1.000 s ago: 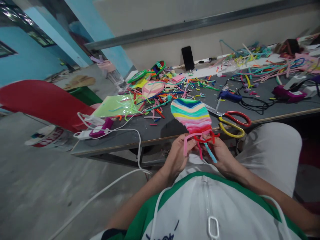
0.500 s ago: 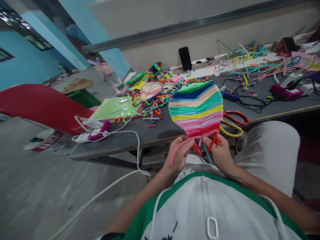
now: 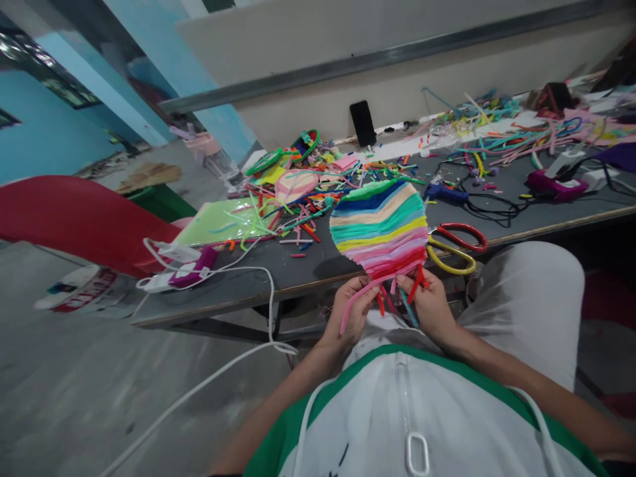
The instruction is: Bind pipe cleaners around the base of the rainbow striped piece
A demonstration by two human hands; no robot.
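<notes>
The person holds a striped piece (image 3: 380,225), made of many coloured fuzzy wire stems laid in rows, upright in the air in front of the chest, just above the near edge of the bench (image 3: 308,265). The left hand (image 3: 355,308) is closed on a loose pink stem (image 3: 348,319) that hangs from the narrow bottom tip of the piece. The right hand (image 3: 430,306) pinches this tip itself, where short red and blue stem ends stick out between the fingers. Behind the piece, on the bench, lie the scissors (image 3: 454,248) with red and yellow handles, a blue glue gun (image 3: 444,193) with its black cable, and many cut stem scraps (image 3: 303,225). In my judgement, the risk is at the tip: only this small point is gripped, so a strong pull on the pink stem could open the lower rows or draw the stem out. The wide top has no support and could bend over. The wire ends could also prick the fingers.
</notes>
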